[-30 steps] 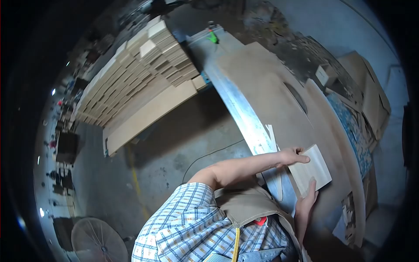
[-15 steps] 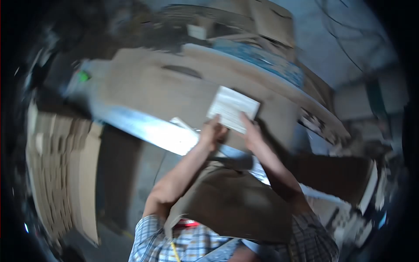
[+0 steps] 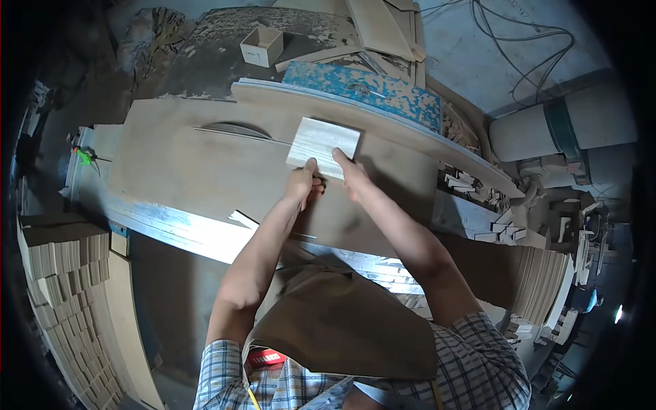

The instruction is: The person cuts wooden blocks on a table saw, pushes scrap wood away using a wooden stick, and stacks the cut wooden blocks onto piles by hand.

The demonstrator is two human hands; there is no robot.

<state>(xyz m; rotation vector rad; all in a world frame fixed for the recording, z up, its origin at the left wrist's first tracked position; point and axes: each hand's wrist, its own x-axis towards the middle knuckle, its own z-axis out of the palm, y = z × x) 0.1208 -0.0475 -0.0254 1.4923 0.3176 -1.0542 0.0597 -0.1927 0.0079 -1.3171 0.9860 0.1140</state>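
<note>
at twelve o'clock from the apron (image 3: pixel 342 321), the pale panel (image 3: pixel 324 142) is over the surface (image 3: pixel 164 154); whether it rests flat or is slightly raised, i cannot tell. the left hand (image 3: pixel 301 186) has a closed grip on its near edge, at seven o'clock, thumb on top and fingers curled below. the right hand (image 3: pixel 353 179) also grips that edge, at five, thumb on the face, fingers mostly hidden.

as for progress, this panel looks whole and is still in hand, so i'd judge its handling unfinished. stacked pieces stand at eight o'clock (image 3: pixel 65 294) and four (image 3: pixel 540 280); which are worked and which waiting, the view doesn't settle. a curved, blade-like shape (image 3: pixel 239 129) lies near nine o'clock, apart from the panel.

compared with half a second ago, the panel is farther from the body, nearer the long fence (image 3: pixel 383 116), and both thumbs remain on it.
</note>
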